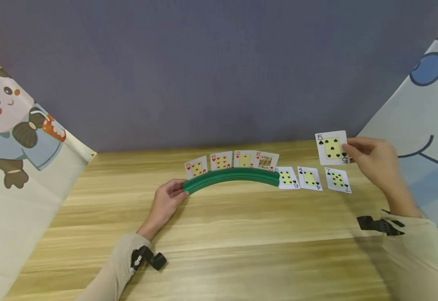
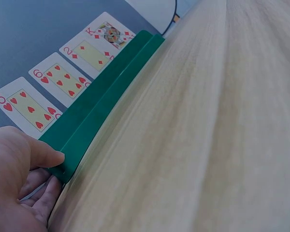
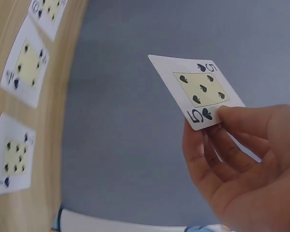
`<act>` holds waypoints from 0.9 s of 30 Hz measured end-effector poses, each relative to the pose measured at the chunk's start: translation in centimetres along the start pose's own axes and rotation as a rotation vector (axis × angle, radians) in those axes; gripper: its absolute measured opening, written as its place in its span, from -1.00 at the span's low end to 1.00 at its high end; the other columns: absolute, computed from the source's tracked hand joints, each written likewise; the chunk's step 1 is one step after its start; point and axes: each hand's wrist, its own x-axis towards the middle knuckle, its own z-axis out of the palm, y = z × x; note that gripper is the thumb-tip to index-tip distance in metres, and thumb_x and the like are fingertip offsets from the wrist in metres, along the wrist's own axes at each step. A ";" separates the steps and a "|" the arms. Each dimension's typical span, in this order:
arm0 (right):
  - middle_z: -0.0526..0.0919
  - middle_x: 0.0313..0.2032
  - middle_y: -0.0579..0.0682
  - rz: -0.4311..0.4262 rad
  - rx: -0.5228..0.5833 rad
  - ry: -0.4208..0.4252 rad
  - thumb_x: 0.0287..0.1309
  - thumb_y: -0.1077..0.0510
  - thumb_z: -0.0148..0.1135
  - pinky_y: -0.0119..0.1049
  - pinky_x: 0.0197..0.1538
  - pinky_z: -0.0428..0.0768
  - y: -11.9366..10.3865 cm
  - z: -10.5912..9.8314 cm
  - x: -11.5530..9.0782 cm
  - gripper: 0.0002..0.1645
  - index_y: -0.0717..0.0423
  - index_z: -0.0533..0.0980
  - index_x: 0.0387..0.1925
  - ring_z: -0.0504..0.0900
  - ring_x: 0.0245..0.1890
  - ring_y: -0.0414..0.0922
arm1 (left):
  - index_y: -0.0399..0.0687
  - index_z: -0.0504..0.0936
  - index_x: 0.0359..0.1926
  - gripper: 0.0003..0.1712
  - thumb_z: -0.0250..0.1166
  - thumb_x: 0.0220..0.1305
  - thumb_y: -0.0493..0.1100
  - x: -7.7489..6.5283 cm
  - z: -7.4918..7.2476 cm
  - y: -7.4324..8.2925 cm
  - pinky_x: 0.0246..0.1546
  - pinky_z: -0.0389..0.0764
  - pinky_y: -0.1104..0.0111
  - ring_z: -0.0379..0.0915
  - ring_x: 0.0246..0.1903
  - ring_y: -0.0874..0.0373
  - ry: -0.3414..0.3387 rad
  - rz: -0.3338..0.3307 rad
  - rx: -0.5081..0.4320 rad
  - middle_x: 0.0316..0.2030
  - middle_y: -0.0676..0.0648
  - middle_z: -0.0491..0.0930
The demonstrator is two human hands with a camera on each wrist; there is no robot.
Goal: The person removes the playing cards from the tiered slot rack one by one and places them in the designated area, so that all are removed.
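Observation:
A curved green card holder (image 1: 231,174) stands on the wooden table, and my left hand (image 1: 167,200) grips its left end between thumb and fingers. Upright in its slot are the five of hearts (image 2: 28,107), six of hearts (image 2: 60,79), two of diamonds (image 2: 85,53) and king of diamonds (image 2: 111,33). Raised above the table at the right, my right hand (image 1: 377,161) pinches the five of spades (image 1: 331,147) by its right edge, face visible. Below it on the table lie the seven of spades (image 1: 338,180), four of spades (image 1: 309,178) and six of spades (image 1: 288,177).
The six of spades lies close against the holder's right end, partly hidden by it. A grey-blue wall (image 1: 219,75) rises behind the table's back edge. Printed cartoon panels (image 1: 19,125) flank the table. Each wrist carries a black strap-on camera (image 1: 147,256).

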 end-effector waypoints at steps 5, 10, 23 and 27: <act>0.44 -0.46 -0.78 0.102 0.019 -0.005 0.37 -0.03 0.20 -0.58 -0.54 0.50 2.3 -0.7 -0.2 -0.51 0.33 0.60 0.04 0.55 -0.56 -0.53 | -0.50 0.53 0.10 -0.60 0.30 0.23 -0.49 -0.1 0.4 0.2 0.05 0.64 0.45 0.55 0.06 -0.25 -0.013 -0.006 -0.013 0.03 -0.43 0.56; 0.67 -0.45 -0.43 0.146 -0.043 0.011 0.37 0.01 0.21 -0.58 -0.58 0.50 4.4 -0.6 -0.1 -0.54 0.37 0.60 -0.01 0.52 -0.60 -0.51 | -0.50 0.53 0.09 -0.60 0.30 0.22 -0.49 0.2 0.4 -0.5 0.04 0.66 0.43 0.55 0.04 -0.26 -0.004 0.008 -0.011 0.02 -0.44 0.57; 0.66 -0.17 0.46 0.163 -0.151 0.027 0.32 0.15 0.23 -0.59 -0.62 0.39 6.3 -0.8 -0.2 -0.63 0.47 0.61 -0.09 0.30 -0.59 -0.68 | -0.38 0.59 0.07 -0.62 0.35 0.20 -0.45 1.3 0.5 -3.6 0.02 0.66 0.44 0.59 0.01 -0.17 0.027 0.033 -0.036 0.01 -0.35 0.61; 0.66 -0.22 0.48 0.207 -0.138 0.000 0.34 0.14 0.20 -0.48 -0.67 0.44 7.4 -0.8 -0.3 -0.60 0.49 0.59 -0.10 0.42 -0.68 -0.50 | -0.39 0.59 0.07 -0.62 0.35 0.20 -0.46 1.4 0.4 -3.6 0.03 0.66 0.43 0.59 0.01 -0.17 0.027 0.042 -0.041 0.01 -0.35 0.60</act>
